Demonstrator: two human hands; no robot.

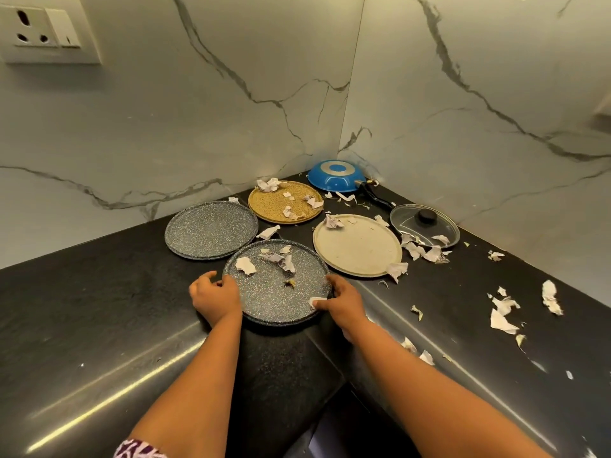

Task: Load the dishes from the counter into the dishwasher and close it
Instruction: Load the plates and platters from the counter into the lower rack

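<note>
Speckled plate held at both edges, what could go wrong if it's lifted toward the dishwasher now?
1. Paper scraps and a food bit lie on the speckled plate; tilting it would likely spill them, or they could end up in the dishwasher.
2. The left hand and right hand grip only its rim, and it sits near the counter edge, so a slip could drop it.
3. The other grey plate lies close; dragging could knock it.

- Left hand (216, 297) and right hand (344, 302): bare, with both forearms uncovered.
- Sleeve (139, 450) on the left arm: pale pink fabric with a dark purple pattern.
</note>
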